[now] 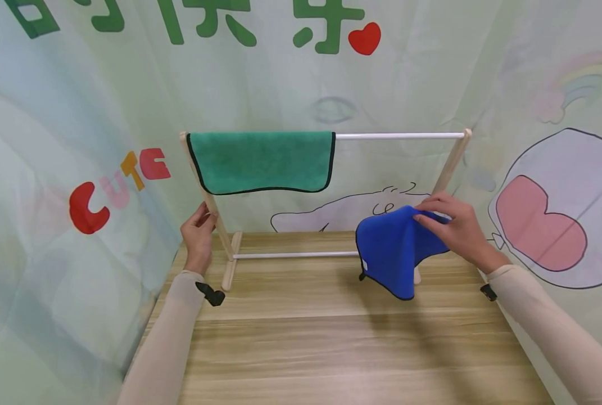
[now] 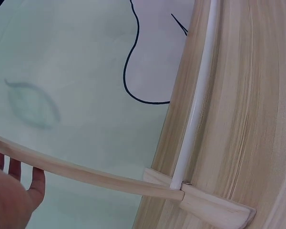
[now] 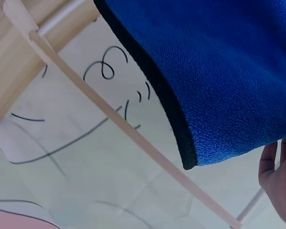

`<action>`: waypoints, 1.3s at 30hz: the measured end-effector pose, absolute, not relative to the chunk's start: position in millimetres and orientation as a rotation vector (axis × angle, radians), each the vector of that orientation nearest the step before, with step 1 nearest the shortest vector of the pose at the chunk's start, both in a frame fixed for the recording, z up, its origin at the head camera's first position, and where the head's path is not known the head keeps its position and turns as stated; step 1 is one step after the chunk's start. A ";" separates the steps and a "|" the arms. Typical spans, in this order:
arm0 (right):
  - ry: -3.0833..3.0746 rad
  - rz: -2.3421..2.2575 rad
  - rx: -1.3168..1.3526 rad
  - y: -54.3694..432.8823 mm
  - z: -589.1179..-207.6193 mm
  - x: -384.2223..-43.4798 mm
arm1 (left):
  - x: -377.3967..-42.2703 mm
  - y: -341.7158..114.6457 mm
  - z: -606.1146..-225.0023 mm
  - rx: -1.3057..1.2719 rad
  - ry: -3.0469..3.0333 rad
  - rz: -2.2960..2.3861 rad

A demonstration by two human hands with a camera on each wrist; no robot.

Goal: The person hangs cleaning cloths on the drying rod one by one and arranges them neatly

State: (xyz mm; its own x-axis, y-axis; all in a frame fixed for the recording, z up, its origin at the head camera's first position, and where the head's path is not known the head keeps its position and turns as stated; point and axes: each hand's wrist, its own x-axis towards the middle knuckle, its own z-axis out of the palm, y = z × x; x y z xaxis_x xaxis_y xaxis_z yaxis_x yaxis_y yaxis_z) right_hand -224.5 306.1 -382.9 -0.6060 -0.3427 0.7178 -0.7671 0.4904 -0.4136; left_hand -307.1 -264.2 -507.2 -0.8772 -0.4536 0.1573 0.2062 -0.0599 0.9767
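A wooden drying rack with a white top rail (image 1: 402,136) stands on the table. Over the left half of that rail hangs a green towel (image 1: 262,162) with black edging. My left hand (image 1: 198,233) holds the rack's left post (image 2: 95,177) partway up; in the left wrist view the fingers lie behind the post. In my right hand (image 1: 460,225), a blue towel (image 1: 389,247) with dark edging is pinched between thumb and fingers. It hangs down in folds in front of the rack's right side, below the top rail, hiding part of the right post and lower bar.
A white lower bar (image 1: 295,255) joins the rack's feet, including the left foot (image 1: 232,261). Beneath is a wood-grain tabletop (image 1: 331,349). Printed cloth (image 1: 407,79) with letters, hearts and drawings hangs behind and at both sides, close to the rack.
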 end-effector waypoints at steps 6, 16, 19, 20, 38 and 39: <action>-2.157 0.990 0.927 307.6 -363.3 -226.5 | -305.4 -264.0 -506.3 0.265 -1.786 -1.982; -2.136 0.964 0.929 310.1 -339.9 -233.7 | -304.4 -263.3 -505.8 0.258 -1.786 -1.985; -2.119 0.947 0.931 310.8 -334.2 -236.9 | -304.7 -263.0 -505.8 0.257 -1.786 -1.989; -2.112 0.942 0.933 310.9 -331.8 -238.1 | -304.9 -263.0 -506.0 0.257 -1.787 -1.987; -2.125 0.852 0.802 308.7 -277.1 -256.8 | -305.9 -263.6 -506.8 0.294 -1.810 -1.972; -2.128 0.846 0.790 309.5 -274.5 -257.8 | -306.0 -263.4 -506.6 0.293 -1.810 -1.975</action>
State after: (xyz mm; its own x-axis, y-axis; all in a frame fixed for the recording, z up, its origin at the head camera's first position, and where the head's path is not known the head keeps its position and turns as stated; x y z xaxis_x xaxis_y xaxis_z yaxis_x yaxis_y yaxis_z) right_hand -257.8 309.5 -274.5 -0.5659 -0.2719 0.7783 -0.7319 0.6002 -0.3225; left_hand -306.0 -263.4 -506.6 -0.8795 -0.4553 0.1384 0.1774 -0.0437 0.9832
